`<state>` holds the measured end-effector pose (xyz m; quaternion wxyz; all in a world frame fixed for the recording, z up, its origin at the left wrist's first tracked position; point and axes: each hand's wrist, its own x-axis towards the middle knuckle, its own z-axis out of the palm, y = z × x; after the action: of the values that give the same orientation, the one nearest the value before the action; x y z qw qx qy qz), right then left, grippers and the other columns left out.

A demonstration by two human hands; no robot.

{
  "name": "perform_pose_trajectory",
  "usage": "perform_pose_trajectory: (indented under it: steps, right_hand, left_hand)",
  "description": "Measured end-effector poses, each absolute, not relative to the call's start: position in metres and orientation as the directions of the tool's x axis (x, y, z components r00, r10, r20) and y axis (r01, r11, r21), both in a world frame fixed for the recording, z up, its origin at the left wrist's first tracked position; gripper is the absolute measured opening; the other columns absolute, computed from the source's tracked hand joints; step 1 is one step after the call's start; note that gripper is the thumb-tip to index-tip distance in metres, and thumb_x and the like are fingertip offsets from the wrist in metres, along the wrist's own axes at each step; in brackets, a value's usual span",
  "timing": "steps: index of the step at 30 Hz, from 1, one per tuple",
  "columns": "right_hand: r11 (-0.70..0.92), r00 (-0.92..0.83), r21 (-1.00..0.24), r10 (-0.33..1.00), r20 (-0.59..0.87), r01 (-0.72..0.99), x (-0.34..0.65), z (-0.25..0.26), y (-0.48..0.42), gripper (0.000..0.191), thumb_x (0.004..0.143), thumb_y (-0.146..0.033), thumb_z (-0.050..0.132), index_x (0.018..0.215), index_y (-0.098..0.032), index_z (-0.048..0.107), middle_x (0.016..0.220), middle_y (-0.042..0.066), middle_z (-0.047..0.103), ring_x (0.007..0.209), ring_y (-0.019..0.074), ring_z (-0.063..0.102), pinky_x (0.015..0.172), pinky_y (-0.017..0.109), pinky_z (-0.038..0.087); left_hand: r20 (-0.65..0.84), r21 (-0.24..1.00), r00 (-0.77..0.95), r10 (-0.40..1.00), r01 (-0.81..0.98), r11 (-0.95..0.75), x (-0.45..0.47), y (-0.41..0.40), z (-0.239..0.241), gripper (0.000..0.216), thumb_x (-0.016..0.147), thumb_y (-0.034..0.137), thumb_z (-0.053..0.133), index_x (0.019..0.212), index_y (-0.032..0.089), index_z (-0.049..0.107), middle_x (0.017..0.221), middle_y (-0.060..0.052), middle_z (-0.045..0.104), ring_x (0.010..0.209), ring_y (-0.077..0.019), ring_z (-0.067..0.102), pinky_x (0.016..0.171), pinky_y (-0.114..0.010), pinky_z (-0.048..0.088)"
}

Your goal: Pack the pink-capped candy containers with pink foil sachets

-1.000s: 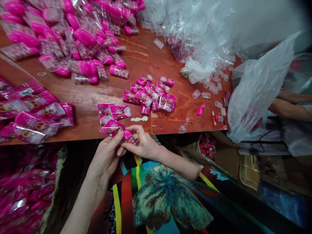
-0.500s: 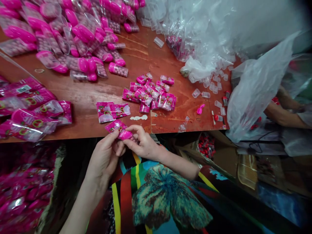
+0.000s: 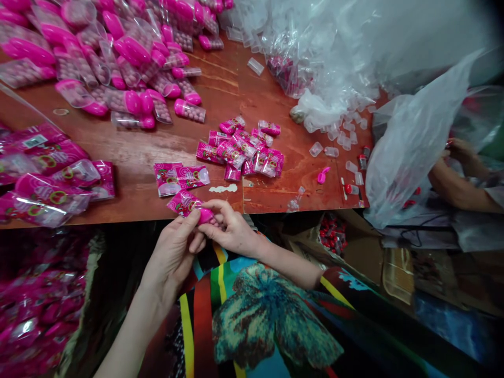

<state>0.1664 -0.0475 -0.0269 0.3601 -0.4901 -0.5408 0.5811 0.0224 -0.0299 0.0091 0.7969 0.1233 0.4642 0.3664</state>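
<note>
At the table's front edge, my left hand (image 3: 177, 247) pinches a printed pink wrapper sleeve (image 3: 183, 203). My right hand (image 3: 232, 228) grips a small clear container of pink candy balls with a pink cap (image 3: 206, 215), its cap end against the sleeve's opening. Fingers cover part of both, so how far the container sits inside the sleeve cannot be made out. Just beyond my hands lie flat printed sleeves (image 3: 192, 177). Farther off is a small heap of wrapped candy containers (image 3: 246, 149).
Many pink-capped candy containers (image 3: 129, 100) cover the back left, with larger wrapped packs (image 3: 51, 197) at left. A plastic bag (image 3: 323, 107) and loose clear caps (image 3: 344, 140) are at right. Another person's arm (image 3: 457, 184) works there. Boxes (image 3: 364, 247) stand below the table (image 3: 275, 197).
My left fingers have shifted slightly along the sleeve, and the capped container sits a little farther right against it. The other person's hand at right has risen into view.
</note>
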Motion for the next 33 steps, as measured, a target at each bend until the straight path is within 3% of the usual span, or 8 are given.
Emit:
perform_pose_trajectory:
  steps: [9,14,18,20,24,28,30,33]
  right_hand:
    - [-0.191,-0.282,-0.971,0.933,-0.226,0.145,0.169,-0.025,-0.046,0.054,0.088,-0.038,0.071,0.124,-0.021,0.036,0.081,-0.005,0.062,0.071,0.0130,0.067,0.065,0.026,0.054]
    - [-0.265,-0.384,-0.964,0.893,-0.234,-0.028,0.174,-0.020,-0.046,0.052,0.096,-0.029,0.061,0.138,-0.023,0.031,0.092,0.000,0.063,0.081,0.0121,0.066,0.074,0.027,0.056]
    - [-0.422,-0.419,-0.894,0.846,-0.328,-0.153,0.176,-0.021,-0.047,0.057,0.103,-0.032,0.047,0.151,-0.025,0.018,0.080,-0.003,0.060,0.054,0.0076,0.052,0.049,0.018,0.046]
    - [-0.433,-0.408,-0.889,0.846,-0.343,-0.149,0.175,-0.021,-0.046,0.058,0.103,-0.033,0.048,0.152,-0.024,0.018,0.079,-0.004,0.059,0.052,0.0074,0.050,0.047,0.018,0.045]
    - [-0.223,-0.354,-0.974,0.909,-0.221,0.037,0.176,-0.015,-0.044,0.063,0.099,-0.028,0.054,0.152,-0.023,0.021,0.087,0.000,0.063,0.080,0.0135,0.065,0.074,0.027,0.057]
    - [-0.026,-0.329,-0.939,0.933,-0.147,0.344,0.177,-0.006,-0.041,0.057,0.099,-0.028,0.052,0.151,-0.023,0.029,0.093,0.003,0.066,0.085,0.0175,0.067,0.081,0.035,0.057]
    - [-0.058,-0.320,-0.957,0.935,-0.151,0.283,0.174,-0.006,-0.038,0.054,0.100,-0.029,0.052,0.149,-0.023,0.030,0.091,0.002,0.065,0.083,0.0165,0.067,0.080,0.033,0.057]
    - [-0.253,-0.311,-0.967,0.917,-0.250,0.032,0.164,-0.012,-0.033,0.048,0.101,-0.031,0.048,0.144,-0.022,0.029,0.086,-0.001,0.062,0.071,0.0124,0.065,0.066,0.026,0.057]
  left_hand:
    - [-0.662,0.527,0.310,0.683,-0.455,0.718,0.019,-0.030,0.010,0.032,0.069,0.032,0.089,0.075,0.012,0.065,0.047,0.008,0.045,0.038,-0.0021,0.030,0.041,-0.017,0.028]
    - [-0.656,0.527,0.283,0.700,-0.492,0.693,0.020,-0.031,0.010,0.030,0.069,0.030,0.088,0.070,0.014,0.063,0.044,0.008,0.043,0.040,-0.0039,0.033,0.045,-0.017,0.035]
    - [-0.632,0.568,0.310,0.711,-0.439,0.696,0.017,-0.031,0.011,0.032,0.068,0.035,0.088,0.064,0.016,0.063,0.042,0.004,0.045,0.043,-0.0080,0.042,0.050,-0.021,0.040]
    - [-0.613,0.589,0.323,0.721,-0.422,0.689,0.017,-0.030,0.012,0.032,0.069,0.037,0.087,0.064,0.016,0.064,0.042,0.003,0.046,0.045,-0.0093,0.045,0.053,-0.022,0.042]
    - [-0.622,0.560,0.338,0.706,-0.438,0.703,0.020,-0.030,0.013,0.026,0.075,0.035,0.084,0.074,0.014,0.068,0.042,0.006,0.045,0.040,-0.0060,0.036,0.047,-0.020,0.036]
    - [-0.624,0.535,0.336,0.706,-0.474,0.699,0.022,-0.029,0.011,0.030,0.074,0.035,0.085,0.086,0.012,0.069,0.048,0.006,0.050,0.037,-0.0031,0.029,0.040,-0.020,0.025]
    - [-0.623,0.535,0.340,0.705,-0.473,0.700,0.021,-0.028,0.009,0.032,0.073,0.036,0.086,0.085,0.012,0.068,0.049,0.005,0.051,0.036,-0.0025,0.029,0.039,-0.019,0.024]
    - [-0.613,0.544,0.343,0.712,-0.471,0.694,0.016,-0.026,0.005,0.033,0.074,0.040,0.085,0.081,0.012,0.068,0.050,0.004,0.052,0.037,-0.0027,0.030,0.039,-0.019,0.024]
